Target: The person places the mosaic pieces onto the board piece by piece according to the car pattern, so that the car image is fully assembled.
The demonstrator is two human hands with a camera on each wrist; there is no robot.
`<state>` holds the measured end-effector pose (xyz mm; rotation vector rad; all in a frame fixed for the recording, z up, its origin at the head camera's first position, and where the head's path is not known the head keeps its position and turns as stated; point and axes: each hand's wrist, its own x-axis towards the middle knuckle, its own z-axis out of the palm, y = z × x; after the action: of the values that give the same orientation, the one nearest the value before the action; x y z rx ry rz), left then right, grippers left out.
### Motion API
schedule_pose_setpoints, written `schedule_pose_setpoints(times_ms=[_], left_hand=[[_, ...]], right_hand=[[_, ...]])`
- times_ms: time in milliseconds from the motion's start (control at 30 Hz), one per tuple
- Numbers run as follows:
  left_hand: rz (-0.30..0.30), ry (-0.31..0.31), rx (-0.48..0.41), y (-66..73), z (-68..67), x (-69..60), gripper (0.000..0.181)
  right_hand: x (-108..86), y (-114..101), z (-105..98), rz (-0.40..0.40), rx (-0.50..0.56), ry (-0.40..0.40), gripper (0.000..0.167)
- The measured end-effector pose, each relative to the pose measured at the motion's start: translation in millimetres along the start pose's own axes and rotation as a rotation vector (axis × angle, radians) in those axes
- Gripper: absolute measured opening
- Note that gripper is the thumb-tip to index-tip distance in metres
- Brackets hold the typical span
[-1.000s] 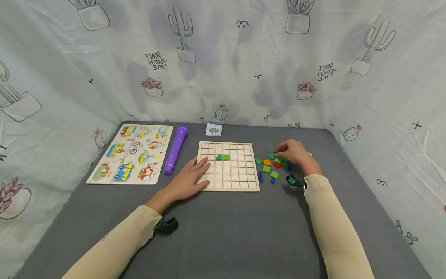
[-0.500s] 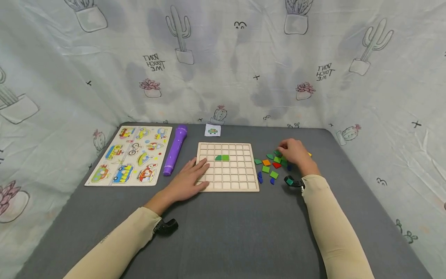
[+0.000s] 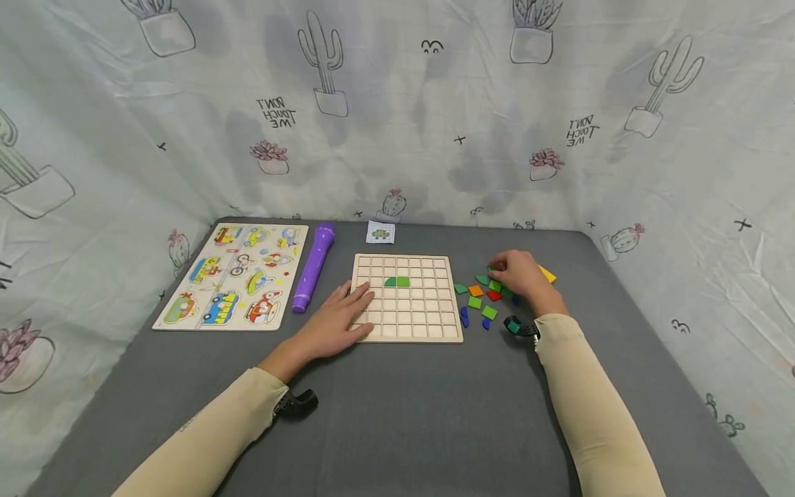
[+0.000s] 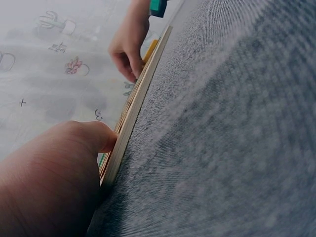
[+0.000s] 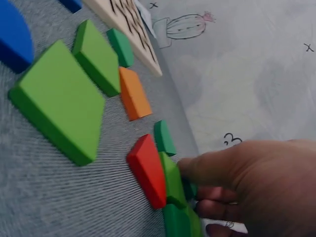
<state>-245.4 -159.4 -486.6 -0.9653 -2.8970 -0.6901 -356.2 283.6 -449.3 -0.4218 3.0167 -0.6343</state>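
My left hand [image 3: 333, 322] lies with straight fingers across the left edge of a square wooden grid board [image 3: 410, 314]. In the left wrist view its thumb [image 4: 101, 137] presses the board's edge. Two green pieces sit side by side in the grid: a rounded one [image 3: 390, 282] and a square one [image 3: 403, 281]. To the board's right, my right hand [image 3: 520, 273] is over a loose pile, fingers curled, pinching a dark green piece [image 5: 189, 190] mostly hidden by them. Beside its fingertips lie a red piece [image 5: 148, 170] and a light green piece [image 5: 171, 177].
Orange [image 3: 475, 290], light green [image 3: 489, 313] and blue [image 3: 464, 317] pieces lie between board and right hand. A yellow piece [image 3: 547, 274] lies behind that hand. A pattern card [image 3: 380, 232], a purple microphone [image 3: 313, 268] and a vehicle puzzle board [image 3: 230, 276] lie farther back and left.
My right hand has shifted slightly within the pile, and more of the yellow piece shows behind it. The left hand and the two pieces in the grid stay put.
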Motion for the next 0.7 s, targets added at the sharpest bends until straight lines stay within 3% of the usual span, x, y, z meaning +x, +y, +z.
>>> schedule_pose_setpoints(times_ms=[300, 700], left_hand=[[0.010, 0.019, 0.001, -0.9, 1.7, -0.1, 0.074], [0.021, 0.023, 0.002, -1.8, 1.5, -0.3, 0.074]], right_hand=[[-3.0, -4, -1, -0.031, 0.002, 0.099, 0.032], [-6.2, -28, -9, -0.059, 0.037, 0.145, 0.028]])
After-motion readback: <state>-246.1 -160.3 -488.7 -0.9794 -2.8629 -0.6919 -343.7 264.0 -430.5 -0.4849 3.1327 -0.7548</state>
